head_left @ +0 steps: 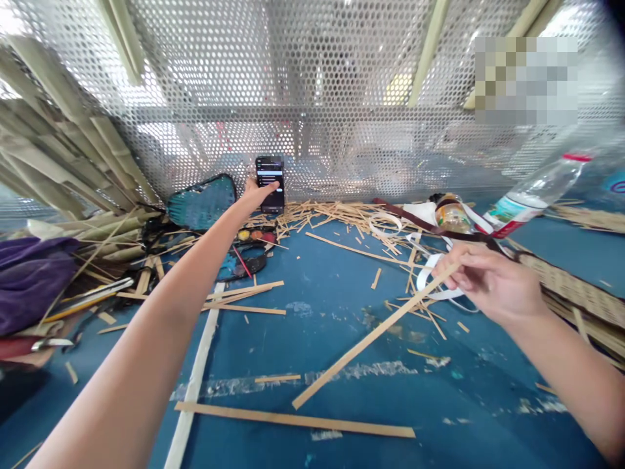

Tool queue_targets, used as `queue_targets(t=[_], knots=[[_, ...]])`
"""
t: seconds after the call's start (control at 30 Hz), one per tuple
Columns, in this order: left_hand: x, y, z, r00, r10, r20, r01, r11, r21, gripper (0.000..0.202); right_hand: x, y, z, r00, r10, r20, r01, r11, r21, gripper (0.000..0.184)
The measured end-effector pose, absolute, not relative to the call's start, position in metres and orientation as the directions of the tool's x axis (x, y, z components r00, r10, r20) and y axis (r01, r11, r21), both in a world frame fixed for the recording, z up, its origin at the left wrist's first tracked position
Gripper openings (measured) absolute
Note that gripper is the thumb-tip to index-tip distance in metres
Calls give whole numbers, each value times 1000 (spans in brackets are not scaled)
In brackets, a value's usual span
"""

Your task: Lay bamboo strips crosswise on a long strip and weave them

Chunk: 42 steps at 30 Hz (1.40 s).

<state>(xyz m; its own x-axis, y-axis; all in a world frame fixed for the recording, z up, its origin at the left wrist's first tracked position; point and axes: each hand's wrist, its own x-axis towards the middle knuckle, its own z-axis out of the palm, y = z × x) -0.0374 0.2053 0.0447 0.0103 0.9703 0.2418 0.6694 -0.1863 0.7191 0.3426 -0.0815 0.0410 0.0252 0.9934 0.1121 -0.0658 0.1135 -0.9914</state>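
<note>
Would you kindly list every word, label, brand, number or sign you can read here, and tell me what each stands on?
No text can be read with certainty.
The phone: lines on the lit screen, too small to read.
The clear bottle: print on its label, too blurred to read.
The blue item at the right edge: a purple mark, blurred and cut off by the frame.

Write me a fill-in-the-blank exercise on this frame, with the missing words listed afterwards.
1. The left hand is at the lit screen of an upright black ____.
2. A flat bamboo strip is held in the ____ hand.
3. The clear plastic bottle has a ____ cap.
4. The tabletop is ____ in colour.

Missing words: smartphone; right; red; blue.
</note>
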Motion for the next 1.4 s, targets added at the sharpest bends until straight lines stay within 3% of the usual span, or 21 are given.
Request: queue_targets(t=[0.13, 0.27, 0.33, 0.4, 0.47, 0.57, 0.63, 0.73, 0.87, 1.03, 1.4], knots=[[-41, 162, 70, 68, 983, 170, 760, -162, 630, 59, 340, -78, 38, 75, 993, 92, -67, 97, -993, 24], [-54, 66, 99, 393, 919, 28, 801, -357, 480, 39, 344, -74, 36, 200, 980, 20, -233, 67, -970, 26], [-59, 4, 105, 579, 799, -163, 763, -460, 454, 32, 347, -71, 36, 247, 969, -29, -328, 56, -943, 28], [-63, -54, 100, 721, 586, -370, 692, -584, 424, 40, 349, -69, 35, 277, 959, -61, -389, 53, -919, 29], [-63, -98, 84, 762, 478, -436, 633, -693, 347, 49, 350, -68, 34, 301, 950, -82, -419, 55, -906, 27], [-61, -130, 55, 817, 467, -338, 548, -811, 206, 44, 348, -66, 32, 327, 939, -104, -425, 48, -904, 24], [-59, -133, 41, 851, 434, -294, 498, -846, 191, 36, 346, -67, 32, 328, 938, -110, -430, 45, -902, 23], [-55, -124, 33, 863, 426, -272, 493, -828, 267, 28, 345, -68, 34, 333, 937, -102, -448, 62, -892, 23], [-45, -103, 41, 803, 558, -210, 595, -726, 345, 22, 346, -69, 37, 328, 941, -81, -453, 81, -888, 22], [-28, -64, 58, 690, 721, -59, 705, -651, 284, 25, 350, -67, 36, 392, 920, -12, -430, 172, -886, 19], [-4, -28, 35, 727, 676, 119, 674, -736, 65, 31, 350, -65, 35, 406, 913, -26, -456, 178, -872, 22]])
